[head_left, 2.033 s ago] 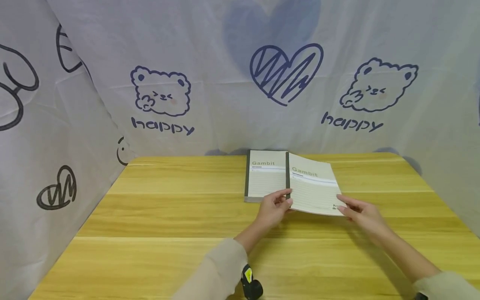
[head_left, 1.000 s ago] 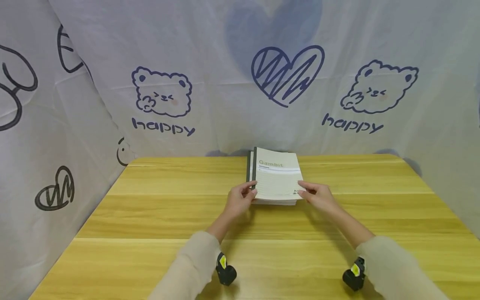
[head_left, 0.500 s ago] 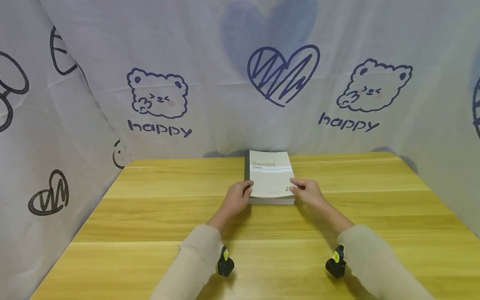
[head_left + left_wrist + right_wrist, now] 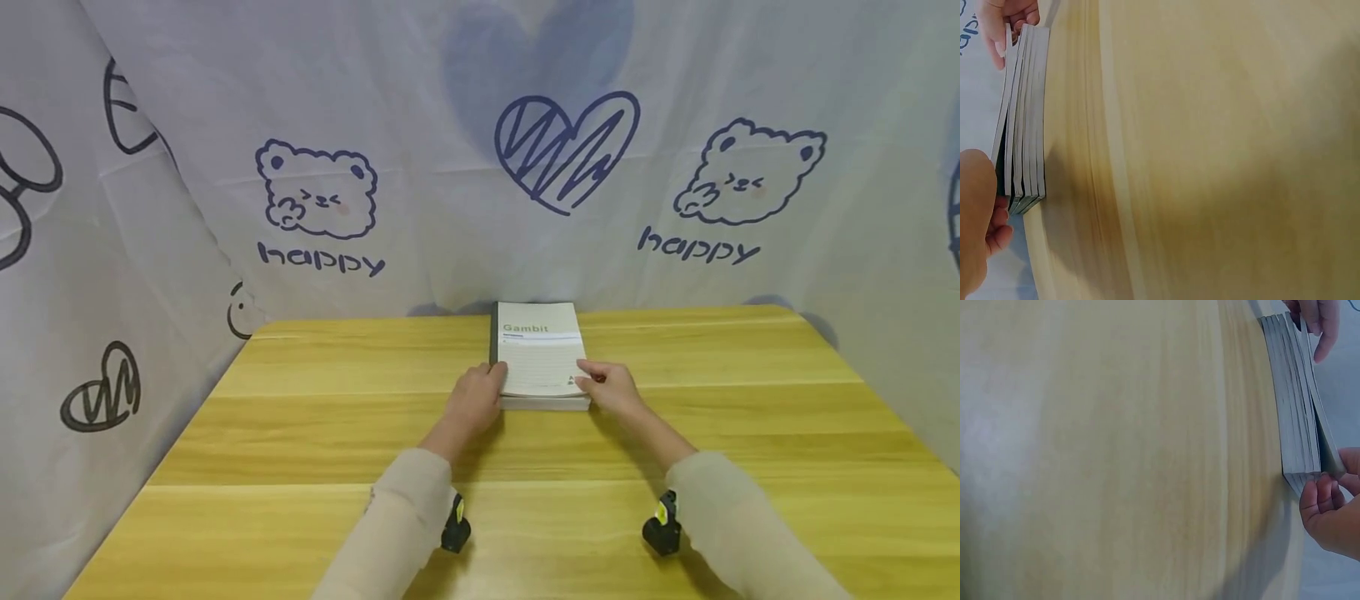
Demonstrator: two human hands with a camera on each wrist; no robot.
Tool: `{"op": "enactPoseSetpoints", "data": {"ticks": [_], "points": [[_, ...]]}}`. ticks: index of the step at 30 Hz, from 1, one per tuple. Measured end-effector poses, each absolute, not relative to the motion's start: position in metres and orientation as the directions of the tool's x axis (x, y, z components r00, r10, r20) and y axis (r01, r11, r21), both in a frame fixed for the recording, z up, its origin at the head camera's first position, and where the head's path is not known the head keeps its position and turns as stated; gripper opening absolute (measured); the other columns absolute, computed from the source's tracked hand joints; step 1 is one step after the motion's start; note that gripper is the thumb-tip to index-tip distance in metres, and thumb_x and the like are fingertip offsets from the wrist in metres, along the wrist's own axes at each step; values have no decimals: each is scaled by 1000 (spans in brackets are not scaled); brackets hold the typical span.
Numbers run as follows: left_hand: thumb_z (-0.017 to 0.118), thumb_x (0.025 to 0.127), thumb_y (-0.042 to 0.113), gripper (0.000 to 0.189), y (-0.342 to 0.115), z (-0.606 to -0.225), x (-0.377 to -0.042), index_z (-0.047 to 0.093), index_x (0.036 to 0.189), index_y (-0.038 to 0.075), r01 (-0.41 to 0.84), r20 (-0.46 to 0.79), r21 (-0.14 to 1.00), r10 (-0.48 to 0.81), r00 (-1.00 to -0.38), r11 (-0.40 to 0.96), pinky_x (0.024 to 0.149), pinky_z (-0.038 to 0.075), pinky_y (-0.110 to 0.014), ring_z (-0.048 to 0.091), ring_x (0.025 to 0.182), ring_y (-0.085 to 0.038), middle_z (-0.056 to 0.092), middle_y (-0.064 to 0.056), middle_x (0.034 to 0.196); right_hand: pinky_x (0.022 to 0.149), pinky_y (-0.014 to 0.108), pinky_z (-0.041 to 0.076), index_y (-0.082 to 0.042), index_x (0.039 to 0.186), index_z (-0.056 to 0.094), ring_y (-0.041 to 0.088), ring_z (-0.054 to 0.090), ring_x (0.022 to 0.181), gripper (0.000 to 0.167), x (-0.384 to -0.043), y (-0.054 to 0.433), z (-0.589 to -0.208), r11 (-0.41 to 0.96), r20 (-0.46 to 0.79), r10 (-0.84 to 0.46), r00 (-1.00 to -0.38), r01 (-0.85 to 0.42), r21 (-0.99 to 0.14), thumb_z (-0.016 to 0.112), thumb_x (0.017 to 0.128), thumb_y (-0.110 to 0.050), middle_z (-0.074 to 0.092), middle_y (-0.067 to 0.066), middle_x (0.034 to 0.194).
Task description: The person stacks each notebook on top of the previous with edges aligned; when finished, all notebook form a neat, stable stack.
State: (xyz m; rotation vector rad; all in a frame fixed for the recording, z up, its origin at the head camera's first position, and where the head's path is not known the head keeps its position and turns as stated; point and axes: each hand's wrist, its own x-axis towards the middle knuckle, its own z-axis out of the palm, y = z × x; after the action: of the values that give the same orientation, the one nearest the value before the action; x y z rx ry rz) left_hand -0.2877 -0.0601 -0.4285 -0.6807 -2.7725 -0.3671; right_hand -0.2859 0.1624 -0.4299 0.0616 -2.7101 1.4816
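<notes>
A white-covered notebook (image 4: 542, 354) with a dark spine and "Gambit" on its cover lies on top of a stack of notebooks (image 4: 545, 403) at the table's far edge. My left hand (image 4: 472, 398) grips the top notebook's left edge near the front corner. On the opposite side my right hand (image 4: 617, 390) pinches its right edge between thumb and fingers. In the right wrist view a dark gap separates the top notebook (image 4: 1322, 412) from the stack (image 4: 1291, 400) at the right hand's end. Several notebook edges show in the left wrist view, roughly lined up.
The wooden table (image 4: 300, 433) stretches in front of the stack and to both sides. A white cloth (image 4: 442, 208) with bear and heart drawings hangs right behind the far edge. Black wrist cameras (image 4: 455, 525) are strapped under both beige sleeves.
Both hands have carried the top notebook leftward from the stack's right side and lowered it onto the stack. In the last half second it has shifted only slightly, coming nearer in line.
</notes>
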Motion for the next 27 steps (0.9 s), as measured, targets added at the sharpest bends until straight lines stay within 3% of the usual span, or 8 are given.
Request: {"op": "enactPoseSetpoints", "data": {"ticks": [5,12,19,23,27], "points": [[57,82,2,19,-61,-431,-287,51,100,4,466,297,117,416,-859,877,66,50,-38,59,75,-29,61,-15,86,64,20,39,7,125,53,21,46,84,37,-285,162,-435,548,95,-38,-995,-100,-830,55,90,-6,58,26,111],[55,85,3,16,-60,-432,-286,50,101,4,466,287,98,423,-860,880,64,50,-37,58,73,-28,62,-15,86,62,25,35,5,126,53,21,43,78,38,-281,164,-438,607,130,-62,-990,-141,-782,56,91,-8,54,16,90],[54,86,3,17,-60,-432,-286,49,102,4,468,267,79,434,-861,880,64,50,-36,58,74,-28,61,-15,86,57,23,32,6,125,53,18,39,71,38,-279,163,-436,628,156,-86,-984,-175,-758,55,91,-8,46,9,76],[53,87,3,25,-60,-432,-285,47,111,4,446,207,97,420,-884,890,68,52,-38,60,79,-30,62,-17,91,54,21,30,9,125,52,14,35,63,37,-278,163,-438,678,213,-147,-966,-256,-689,54,91,-7,42,4,67],[42,95,8,31,-60,-434,-285,39,126,5,389,115,206,372,-921,898,78,53,-42,62,90,-35,61,-22,102,55,26,33,14,127,47,16,32,57,40,-277,162,-440,709,268,-253,-930,-367,-603,48,93,-6,39,7,59]]}}
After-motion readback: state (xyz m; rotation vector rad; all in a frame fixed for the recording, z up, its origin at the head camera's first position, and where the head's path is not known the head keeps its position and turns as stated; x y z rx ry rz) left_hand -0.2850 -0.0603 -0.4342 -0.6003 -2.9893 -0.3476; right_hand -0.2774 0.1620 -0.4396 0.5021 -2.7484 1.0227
